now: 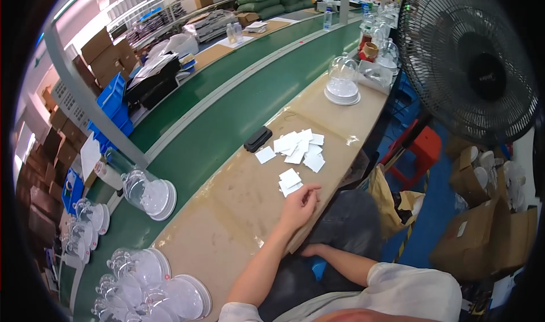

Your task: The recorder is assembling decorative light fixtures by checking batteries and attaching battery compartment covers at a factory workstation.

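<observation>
My left hand [301, 205] is at the near edge of the brown-covered table [233, 220], its fingers curled; whether they hold anything is hidden. Just beyond it lie a few small white square cards [290, 178], close to the thumb side. A larger loose pile of white cards [298, 145] spreads farther back. Beside that pile is a black oblong case [258, 138]. Low by my lap, my right hand [312, 250] is partly covered by the table edge, and its fingers do not show. A small blue thing [319, 268] shows below the right forearm.
Clear domes on white round bases crowd the table's near left end [190, 296]; another dome [343, 80] stands at the far end. A green conveyor belt [227, 103] runs alongside. On my right are a black fan [471, 66], a red stool [417, 151] and cardboard boxes [471, 234].
</observation>
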Available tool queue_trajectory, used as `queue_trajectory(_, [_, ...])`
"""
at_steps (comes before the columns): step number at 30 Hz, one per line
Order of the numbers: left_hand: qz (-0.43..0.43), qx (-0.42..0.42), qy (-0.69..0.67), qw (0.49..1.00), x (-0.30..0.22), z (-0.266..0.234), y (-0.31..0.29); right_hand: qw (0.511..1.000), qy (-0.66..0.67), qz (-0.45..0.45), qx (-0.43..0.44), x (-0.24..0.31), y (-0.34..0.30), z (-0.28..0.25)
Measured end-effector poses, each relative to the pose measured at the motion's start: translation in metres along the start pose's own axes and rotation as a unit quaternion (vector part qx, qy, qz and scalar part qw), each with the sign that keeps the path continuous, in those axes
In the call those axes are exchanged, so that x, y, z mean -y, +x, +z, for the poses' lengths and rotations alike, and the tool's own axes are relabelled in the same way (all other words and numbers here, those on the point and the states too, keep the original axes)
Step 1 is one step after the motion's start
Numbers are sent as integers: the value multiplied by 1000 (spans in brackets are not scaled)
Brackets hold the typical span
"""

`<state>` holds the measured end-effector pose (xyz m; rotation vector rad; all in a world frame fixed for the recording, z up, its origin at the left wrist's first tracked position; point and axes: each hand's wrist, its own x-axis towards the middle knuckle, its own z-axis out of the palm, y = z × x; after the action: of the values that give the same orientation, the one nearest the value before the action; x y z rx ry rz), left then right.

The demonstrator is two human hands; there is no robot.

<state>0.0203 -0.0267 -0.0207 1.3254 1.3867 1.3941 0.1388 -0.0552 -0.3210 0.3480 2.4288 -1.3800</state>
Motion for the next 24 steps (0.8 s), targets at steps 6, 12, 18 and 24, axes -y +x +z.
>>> queue_trajectory(6, [46, 93, -58, 993, -16, 74, 37, 986, -55, 157, 20, -151, -34, 13])
queue_trajectory(12, [-16, 11, -33, 999, 2, 9, 7, 991, -21, 108, 81, 2, 3, -10])
queue_trajectory(18, [-40, 31, -31, 998, -15, 21, 13, 999, 28, 30, -31, 8, -25, -24])
queue_trajectory(24, [-41, 16, -32, 999, -11, 4, 5, 992, -6, 125, 37, 55, -31, -40])
